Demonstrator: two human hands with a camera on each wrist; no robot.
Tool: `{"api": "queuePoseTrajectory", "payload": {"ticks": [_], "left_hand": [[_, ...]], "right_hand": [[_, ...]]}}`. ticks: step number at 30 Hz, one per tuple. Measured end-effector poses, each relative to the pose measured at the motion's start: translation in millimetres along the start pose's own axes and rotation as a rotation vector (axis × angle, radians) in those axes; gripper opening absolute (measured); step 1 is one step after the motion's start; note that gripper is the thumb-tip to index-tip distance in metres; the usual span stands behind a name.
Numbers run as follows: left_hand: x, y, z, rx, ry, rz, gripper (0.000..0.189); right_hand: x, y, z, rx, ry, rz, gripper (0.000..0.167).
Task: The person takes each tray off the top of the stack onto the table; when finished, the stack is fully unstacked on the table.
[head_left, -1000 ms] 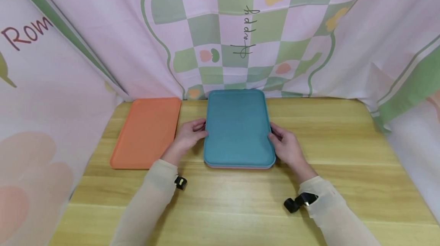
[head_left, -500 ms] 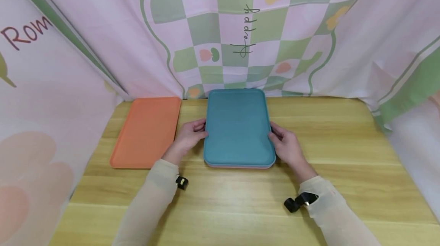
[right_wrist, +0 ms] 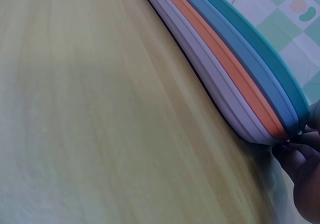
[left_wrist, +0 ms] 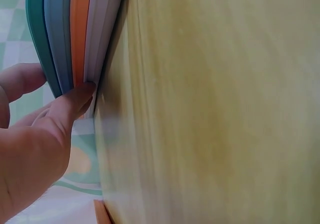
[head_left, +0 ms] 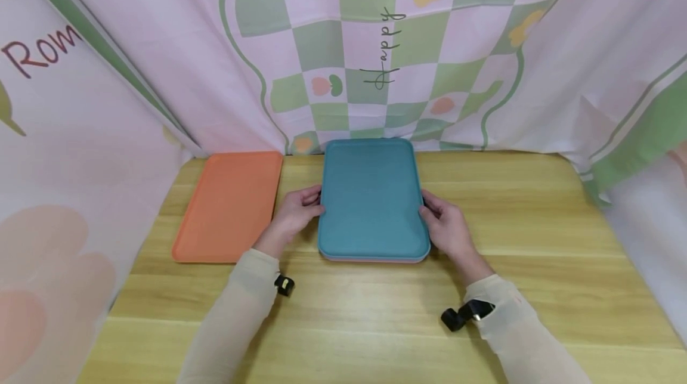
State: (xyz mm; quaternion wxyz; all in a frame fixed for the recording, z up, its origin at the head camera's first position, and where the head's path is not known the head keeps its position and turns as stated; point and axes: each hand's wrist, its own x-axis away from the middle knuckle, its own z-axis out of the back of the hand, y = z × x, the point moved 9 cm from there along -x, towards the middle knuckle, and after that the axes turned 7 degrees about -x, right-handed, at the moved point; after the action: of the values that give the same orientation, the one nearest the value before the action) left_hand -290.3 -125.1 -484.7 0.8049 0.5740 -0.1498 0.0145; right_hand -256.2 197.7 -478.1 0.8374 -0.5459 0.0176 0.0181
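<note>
A teal tray (head_left: 373,199) tops a stack of several rectangular trays at the middle of the table. Below it, in the left wrist view, come a blue tray (left_wrist: 57,34), an orange tray (left_wrist: 79,31) and pale lilac edges (left_wrist: 100,29) at the bottom. My left hand (head_left: 294,214) grips the stack's left side, thumb at the top rim and fingertips low on the edge. On the opposite side my right hand (head_left: 445,223) pinches the rims in the same way. Some right fingers are hidden beneath the edge.
A separate orange tray (head_left: 231,205) lies flat on the wooden table (head_left: 365,324) to the left of the stack, partly behind the left wrist. A patterned curtain (head_left: 370,50) hangs right behind the table's back edge, with more cloth at both sides.
</note>
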Motion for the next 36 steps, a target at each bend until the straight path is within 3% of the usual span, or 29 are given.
{"api": "queuePoseTrajectory", "payload": {"ticks": [17,36], "left_hand": [[-0.8,-3.8,5.1,0.02,0.011,0.003,0.063],[6.6,-12.7,32.2,-0.038,0.012,0.02,0.064]], "right_hand": [[-2.3,-3.7,-6.3,0.0,0.009,0.014,0.046],[-5.5,-16.7,-33.2,-0.048,-0.009,0.031,0.044]]}}
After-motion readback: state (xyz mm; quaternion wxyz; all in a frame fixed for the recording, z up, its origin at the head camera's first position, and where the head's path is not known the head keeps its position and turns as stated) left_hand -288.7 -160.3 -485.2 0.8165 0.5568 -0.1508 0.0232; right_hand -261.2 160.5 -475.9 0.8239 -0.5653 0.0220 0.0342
